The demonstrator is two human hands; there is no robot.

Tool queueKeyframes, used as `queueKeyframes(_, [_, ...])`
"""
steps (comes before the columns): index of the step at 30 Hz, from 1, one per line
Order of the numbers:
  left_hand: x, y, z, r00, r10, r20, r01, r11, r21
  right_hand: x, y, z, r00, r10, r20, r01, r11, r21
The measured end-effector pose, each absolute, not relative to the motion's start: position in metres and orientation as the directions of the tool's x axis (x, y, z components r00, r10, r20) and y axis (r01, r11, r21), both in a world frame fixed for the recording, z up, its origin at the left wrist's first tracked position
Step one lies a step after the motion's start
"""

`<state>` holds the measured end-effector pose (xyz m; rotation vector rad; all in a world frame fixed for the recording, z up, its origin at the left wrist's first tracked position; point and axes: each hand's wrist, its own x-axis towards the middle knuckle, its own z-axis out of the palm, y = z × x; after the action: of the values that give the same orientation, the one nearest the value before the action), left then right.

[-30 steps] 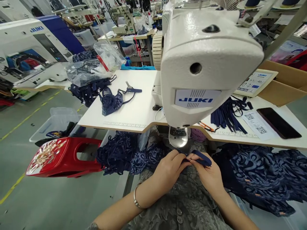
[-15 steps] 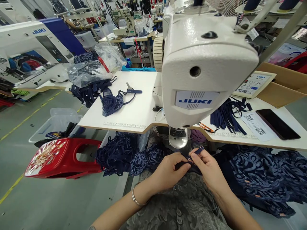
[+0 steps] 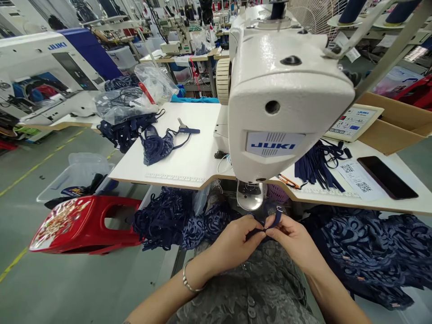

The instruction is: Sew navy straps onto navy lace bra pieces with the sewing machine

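Between my two hands, just below the sewing machine's metal work plate (image 3: 249,198), is a navy bra strap (image 3: 277,218) with a small slider ring at its upper end. My left hand (image 3: 238,238) pinches the strap between thumb and forefinger. The fingertips of my right hand (image 3: 286,234) pinch it too, close against the left, and the strap's end stands up above them. My fingers partly hide where the strap is gripped. Navy patterned bras (image 3: 205,225) hang at my lap, left of my left hand.
The white sewing machine head (image 3: 290,90) rises in front of me. A bra (image 3: 157,146) lies on the white table (image 3: 202,117). Cut straps (image 3: 315,166), a paper with codes (image 3: 361,177) and a phone (image 3: 388,177) lie right. A red stool (image 3: 84,225) stands left; patterned pieces (image 3: 371,252) are piled right.
The right fingertips have moved in against the left ones on the strap. The strap's end with the slider has swung from slanted to more upright. The view has shifted slightly.
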<state>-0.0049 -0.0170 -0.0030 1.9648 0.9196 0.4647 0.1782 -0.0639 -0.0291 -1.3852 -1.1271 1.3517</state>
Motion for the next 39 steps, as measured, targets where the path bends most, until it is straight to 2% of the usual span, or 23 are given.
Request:
queueKeyframes(5, [-0.005,-0.019,-0.004,0.65,0.759,0.044,0.449,-0.43,0.784,0.175,-0.064,-0.031,0.098,0.993,-0.063,0.104,-0.073,-0.992])
queueKeyframes(10, [-0.005,-0.025,-0.012,0.625,0.746,0.229,0.471,-0.595,0.651,0.171,-0.068,-0.043,0.115,0.981,0.157,0.12,0.143,-0.982])
queueKeyframes(17, [-0.006,-0.031,-0.011,0.642,0.674,0.364,0.471,-0.722,0.507,0.169,-0.076,-0.061,0.156,0.937,0.313,0.13,0.295,-0.947])
queueKeyframes(22, [-0.006,-0.03,-0.01,0.631,0.651,0.421,0.471,-0.753,0.46,0.166,-0.075,-0.057,0.186,0.922,0.338,0.152,0.313,-0.938])
queueKeyframes(26, [-0.006,-0.03,-0.011,0.625,0.687,0.37,0.48,-0.712,0.512,0.165,-0.075,-0.052,0.16,0.928,0.336,0.222,0.298,-0.928])
queueKeyframes(30, [-0.007,-0.027,-0.002,0.613,0.759,0.22,0.493,-0.584,0.645,0.167,-0.072,-0.04,0.095,0.973,0.209,0.288,0.174,-0.942])
queueKeyframes(32, [-0.008,-0.023,0.006,0.619,0.766,0.172,0.499,-0.553,0.667,0.168,-0.065,-0.03,0.071,0.989,0.128,0.293,0.102,-0.951])
queueKeyframes(36, [-0.014,-0.007,0.018,0.6,0.768,0.224,0.559,-0.603,0.568,0.168,-0.04,-0.011,0.062,0.996,0.059,0.383,0.031,-0.923])
queueKeyframes(39, [-0.018,0.008,0.017,0.584,0.764,0.276,0.654,-0.644,0.397,0.163,-0.022,-0.005,0.07,0.985,0.156,0.512,0.099,-0.853])
